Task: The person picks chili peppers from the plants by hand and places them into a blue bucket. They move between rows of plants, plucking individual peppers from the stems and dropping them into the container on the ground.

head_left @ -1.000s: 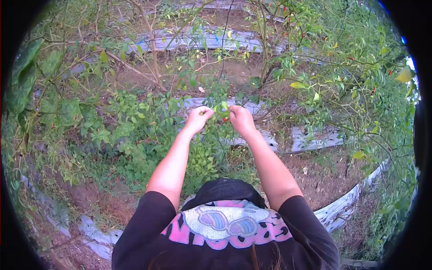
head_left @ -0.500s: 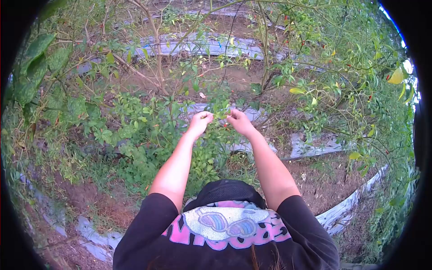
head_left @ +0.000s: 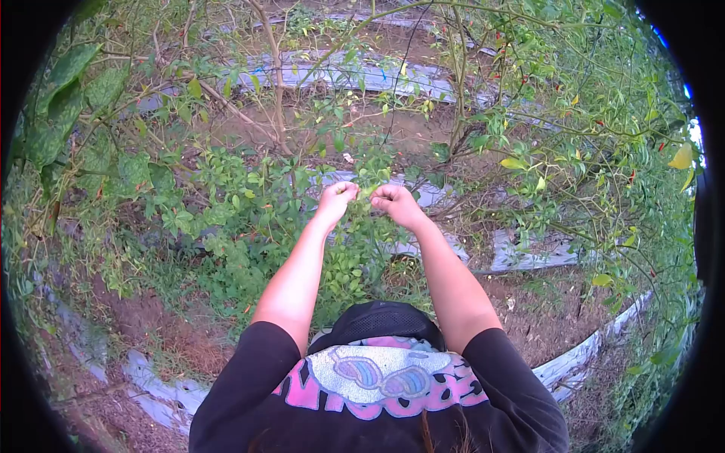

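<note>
The left hand [head_left: 336, 198] and the right hand [head_left: 394, 202] meet just above the middle of the frame, knuckles facing each other and nearly touching. Both are curled, fingers pressed together, and each pinches one end of a green sprig [head_left: 368, 192] that shows in the narrow gap between them. Whether anything more lies inside either fist is too small to tell. The sprig belongs to the top of a low leafy bush [head_left: 242, 215] that spreads from the centre toward the left of the frame, under both forearms.

The bare arms run down from the hands to the bottom centre, where a black mesh pouch [head_left: 381, 321] sits against a black and pink shirt [head_left: 377, 389].

Behind the hands, strips of grey plastic sheet [head_left: 340, 72] cross the upper part of the frame, and another strip [head_left: 529, 253] lies right of centre, with bare brown soil [head_left: 529, 298] below it. A thin woody stem [head_left: 276, 90] rises at upper centre-left. On the right, taller plants carry small red chilies [head_left: 631, 175] and a yellow leaf [head_left: 682, 157] near the edge.
</note>
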A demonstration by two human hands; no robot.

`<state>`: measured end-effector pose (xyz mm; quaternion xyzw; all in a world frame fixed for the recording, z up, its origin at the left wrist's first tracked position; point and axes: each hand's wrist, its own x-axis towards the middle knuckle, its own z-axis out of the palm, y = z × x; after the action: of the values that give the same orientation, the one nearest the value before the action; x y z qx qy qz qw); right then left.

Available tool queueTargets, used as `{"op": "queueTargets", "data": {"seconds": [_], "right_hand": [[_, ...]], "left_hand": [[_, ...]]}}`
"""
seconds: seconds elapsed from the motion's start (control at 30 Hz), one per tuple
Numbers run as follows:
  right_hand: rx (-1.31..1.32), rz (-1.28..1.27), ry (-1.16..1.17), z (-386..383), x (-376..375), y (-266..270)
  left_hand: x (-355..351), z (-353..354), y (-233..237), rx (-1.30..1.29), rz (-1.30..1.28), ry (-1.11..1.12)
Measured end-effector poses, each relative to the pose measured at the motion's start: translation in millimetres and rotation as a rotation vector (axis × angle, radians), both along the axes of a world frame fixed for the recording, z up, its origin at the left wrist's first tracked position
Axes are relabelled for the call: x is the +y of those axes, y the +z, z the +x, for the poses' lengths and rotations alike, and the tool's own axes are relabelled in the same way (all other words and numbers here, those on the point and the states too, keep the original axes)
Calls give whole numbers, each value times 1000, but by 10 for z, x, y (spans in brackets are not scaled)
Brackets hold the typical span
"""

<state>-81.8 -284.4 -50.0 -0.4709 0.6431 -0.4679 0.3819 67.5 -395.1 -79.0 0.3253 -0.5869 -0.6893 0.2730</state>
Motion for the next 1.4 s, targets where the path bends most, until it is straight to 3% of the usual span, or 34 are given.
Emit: {"op": "queueTargets", "data": {"seconds": [0.13,0.23,0.33,0.47,0.7,1.0,1.1,1.23,1.33,1.4], "right_hand": [[-702,-1,-62,-13,-10,110],[-870,53,-79,-3,10,52],[-782,278,-171,98,43,62],[-711,268,-106,140,-4,-66],[-867,176,-246,162,19,-149],[-1028,-75,-107,36,166,31],[-1038,-27,-112,70,305,214],[-1102,-46,-76,15,663,366],[-1170,-82,-119,-124,1007,390],[-1206,-105,-162,-202,1223,402]], "left_hand": [[-62,10,-43,-30,-19,2],[-54,2,-45,-20,8,-17],[-15,-31,-42,16,17,18],[39,-69,-62,22,74,-2],[198,-117,-57,30,56,33],[214,-153,-149,-31,137,94],[232,-134,-99,-98,-156,20],[293,54,-24,-65,-299,65],[391,411,49,-66,-69,-107],[463,661,-99,28,-15,-53]]}}
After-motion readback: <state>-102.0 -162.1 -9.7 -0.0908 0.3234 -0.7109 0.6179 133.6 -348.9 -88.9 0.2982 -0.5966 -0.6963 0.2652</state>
